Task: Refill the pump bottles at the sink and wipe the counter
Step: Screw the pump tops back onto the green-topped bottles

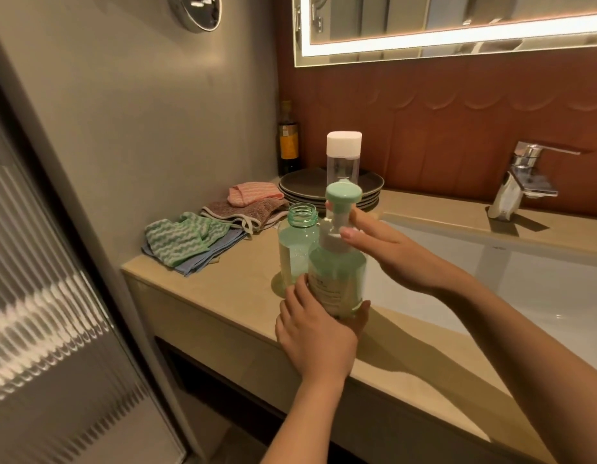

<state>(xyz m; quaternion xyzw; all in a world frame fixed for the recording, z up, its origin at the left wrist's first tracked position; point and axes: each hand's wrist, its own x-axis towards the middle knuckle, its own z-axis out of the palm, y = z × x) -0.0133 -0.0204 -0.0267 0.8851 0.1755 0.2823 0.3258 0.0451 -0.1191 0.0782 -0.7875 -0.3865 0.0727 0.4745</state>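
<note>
At the left edge of my view stands a ribbed glass panel. Moving right, a pile of folded cloths lies on the beige counter at centre left, with green-striped, blue, brown and pink ones overlapping. Behind them, in the corner, I see a dark bottle and a stack of grey plates.

Near the middle of the frame an open bottle with no top stands on the counter, holding pale green liquid. Just in front of it is the pump bottle, upright at the counter's front edge beside the basin. My left hand grips its lower body, fingers wrapped round it. My right hand pinches the collar under the green pump head. A clear bottle with a white cap rises behind.

To the right lie the white sink and a chrome tap, with a lit mirror at the upper right
</note>
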